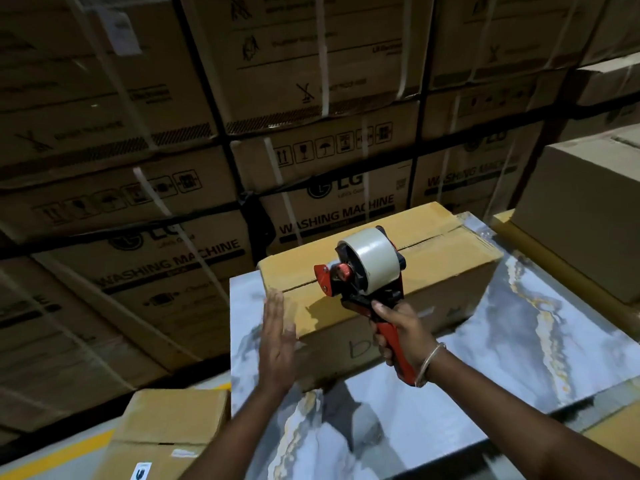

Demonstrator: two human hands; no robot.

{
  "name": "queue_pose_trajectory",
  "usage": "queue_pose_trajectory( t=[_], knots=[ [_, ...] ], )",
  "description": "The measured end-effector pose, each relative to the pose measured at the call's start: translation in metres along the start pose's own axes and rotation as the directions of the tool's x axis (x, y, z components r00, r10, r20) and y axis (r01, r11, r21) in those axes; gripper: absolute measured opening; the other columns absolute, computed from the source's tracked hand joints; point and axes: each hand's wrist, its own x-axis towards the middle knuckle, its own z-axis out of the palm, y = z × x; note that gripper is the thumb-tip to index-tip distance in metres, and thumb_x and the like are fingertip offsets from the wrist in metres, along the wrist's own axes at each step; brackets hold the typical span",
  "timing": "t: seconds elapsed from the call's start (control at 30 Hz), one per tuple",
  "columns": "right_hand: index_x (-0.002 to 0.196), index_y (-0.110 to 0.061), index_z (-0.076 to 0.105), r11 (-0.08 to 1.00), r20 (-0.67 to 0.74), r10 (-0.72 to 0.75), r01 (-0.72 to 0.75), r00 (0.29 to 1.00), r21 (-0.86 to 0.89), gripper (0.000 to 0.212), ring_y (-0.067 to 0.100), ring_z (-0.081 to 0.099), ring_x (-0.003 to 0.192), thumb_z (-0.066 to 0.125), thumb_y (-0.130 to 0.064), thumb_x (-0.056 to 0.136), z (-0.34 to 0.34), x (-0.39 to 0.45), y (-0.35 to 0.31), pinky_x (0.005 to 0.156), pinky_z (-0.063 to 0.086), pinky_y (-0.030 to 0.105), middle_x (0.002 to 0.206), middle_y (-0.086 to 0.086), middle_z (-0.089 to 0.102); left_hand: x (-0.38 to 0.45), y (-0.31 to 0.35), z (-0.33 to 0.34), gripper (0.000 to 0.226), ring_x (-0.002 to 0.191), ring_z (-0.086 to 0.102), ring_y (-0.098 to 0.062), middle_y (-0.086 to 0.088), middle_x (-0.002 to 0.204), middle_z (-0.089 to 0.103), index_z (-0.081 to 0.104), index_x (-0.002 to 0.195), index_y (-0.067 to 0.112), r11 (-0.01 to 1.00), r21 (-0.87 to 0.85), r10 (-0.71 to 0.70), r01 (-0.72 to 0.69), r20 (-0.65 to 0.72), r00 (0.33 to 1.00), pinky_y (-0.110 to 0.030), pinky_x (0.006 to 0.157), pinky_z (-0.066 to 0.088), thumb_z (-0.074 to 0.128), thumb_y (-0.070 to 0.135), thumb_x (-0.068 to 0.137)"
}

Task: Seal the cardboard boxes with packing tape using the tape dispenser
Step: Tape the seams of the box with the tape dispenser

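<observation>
A wall of stacked washing-machine cartons (145,188) fills the background of a dim warehouse, strapped with pale bands. In front of it stands a marble-patterned table (540,337), and on it, toward the far left corner, sits the cardboard box (443,271) being worked on. Its top flaps are folded shut, but the centre seam (446,233) still shows as a bare dark line with no tape visible along it, so the sealing of this box appears barely begun. Another brown box (585,216) rests beyond the table's right edge, and a smaller carton (162,420) lies low off the near left corner; whether either is taped cannot be told. The person's right hand (398,336) is clenched around the red handle of the tape dispenser (363,271), which is loaded with a full roll of clear tape and poised over the seam's near end. The left hand (277,336) is flat, fingers straight, beside the box's near left corner, seemingly steadying it. Drawing tape across the seam remains.
</observation>
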Motion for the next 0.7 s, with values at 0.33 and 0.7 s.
queue_pose_trajectory(
  t=[0.33, 0.7],
  knots=[
    [0.073, -0.005, 0.055, 0.999, 0.053, 0.026, -0.024, 0.998, -0.042, 0.061, 0.018, 0.036, 0.038, 0.07, -0.064, 0.065, 0.018, 0.019, -0.005, 0.044, 0.029, 0.024, 0.052, 0.008, 0.044, 0.005, 0.018, 0.024, 0.04, 0.108, 0.06, 0.01, 0.016, 0.134, 0.051, 0.042, 0.143, 0.025, 0.65, -0.681, -0.577, 0.339, -0.151, 0.803, -0.009, 0.083, 0.049, 0.02, 0.03, 0.11],
    [0.07, -0.008, 0.055, 0.997, 0.045, 0.046, -0.044, 0.998, -0.06, 0.054, 0.018, 0.036, 0.038, 0.066, -0.06, 0.073, 0.027, 0.032, -0.009, 0.042, 0.031, 0.022, 0.053, 0.008, 0.043, 0.068, -0.005, -0.025, 0.035, 0.134, 0.049, -0.02, -0.002, 0.141, 0.057, 0.056, 0.138, 0.016, 0.818, -0.391, -0.549, 0.422, -0.313, 0.775, -0.044, 0.114, 0.038, 0.049, 0.022, 0.105]
  ],
)
